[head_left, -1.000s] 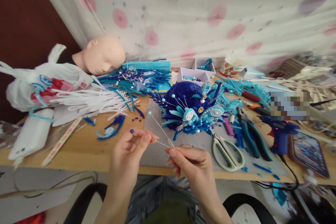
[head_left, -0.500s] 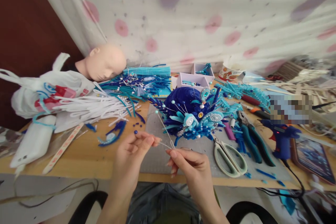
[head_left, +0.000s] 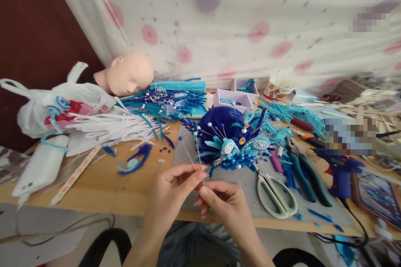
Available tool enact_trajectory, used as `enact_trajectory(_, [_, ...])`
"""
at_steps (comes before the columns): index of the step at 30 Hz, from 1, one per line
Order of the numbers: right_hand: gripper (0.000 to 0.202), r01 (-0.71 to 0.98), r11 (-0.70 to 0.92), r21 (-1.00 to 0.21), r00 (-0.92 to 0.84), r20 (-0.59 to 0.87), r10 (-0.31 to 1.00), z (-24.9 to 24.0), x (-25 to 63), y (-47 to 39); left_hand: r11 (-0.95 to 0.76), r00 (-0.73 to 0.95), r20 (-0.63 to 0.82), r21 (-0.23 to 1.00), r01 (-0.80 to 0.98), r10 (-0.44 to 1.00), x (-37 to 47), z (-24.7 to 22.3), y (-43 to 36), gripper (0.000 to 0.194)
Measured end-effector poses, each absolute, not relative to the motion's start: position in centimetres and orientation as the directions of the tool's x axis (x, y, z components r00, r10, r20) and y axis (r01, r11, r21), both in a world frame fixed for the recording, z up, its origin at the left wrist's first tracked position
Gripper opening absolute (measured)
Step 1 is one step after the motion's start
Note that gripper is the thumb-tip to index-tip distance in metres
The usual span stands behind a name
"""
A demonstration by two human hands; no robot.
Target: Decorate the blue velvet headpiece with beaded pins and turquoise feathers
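Note:
Thin pale wires [head_left: 189, 155] tipped with a dark blue bead [head_left: 181, 138] and a light blue bead rise from between my fingertips. My left hand [head_left: 177, 187] pinches them from the left, thumb against forefinger. Close beside it, my right hand [head_left: 221, 198] is closed on the lower part of the same wires, other fingers curled under. Just behind my hands stands a blue ornament [head_left: 233, 150] with pearls, gems and beaded wires, on a grey mat [head_left: 250, 192]. Green-handled scissors [head_left: 277, 194] lie right of my right hand.
Pliers [head_left: 305, 175], a blue glue gun [head_left: 340, 171] and a phone [head_left: 377, 194] lie at the right. Behind are small boxes [head_left: 233, 98] and a cup [head_left: 278, 89]. White strips [head_left: 109, 127], a mannequin head [head_left: 128, 74] and a plastic bag [head_left: 34, 110] are at the left.
My left hand has moved right, up against my right fingertips. The dark-beaded wire now points up beside the light-beaded one. The view has shifted slightly.

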State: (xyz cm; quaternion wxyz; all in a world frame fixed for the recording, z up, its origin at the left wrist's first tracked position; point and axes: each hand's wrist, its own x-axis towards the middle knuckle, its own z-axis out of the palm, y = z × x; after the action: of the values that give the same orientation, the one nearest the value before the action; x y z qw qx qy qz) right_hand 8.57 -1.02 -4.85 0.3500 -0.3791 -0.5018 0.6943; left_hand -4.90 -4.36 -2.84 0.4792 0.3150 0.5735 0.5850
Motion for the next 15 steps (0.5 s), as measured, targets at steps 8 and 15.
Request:
enact_trajectory(8, [0.035,0.005,-0.108,-0.994,-0.314,-0.104,0.944,-5.2,9.6,-1.9,-0.012,-0.492,-0.069,0.987,-0.159,0.868,-7.0,-2.3,-2.6,0.012])
enact_trajectory(15, [0.024,0.175,0.298,-0.938,-0.322,0.231,0.918,-7.9,10.3,-3.1,-0.211,-0.623,-0.047,0.919,-0.333,0.781,-8.1,-2.6,1.0,0.016])
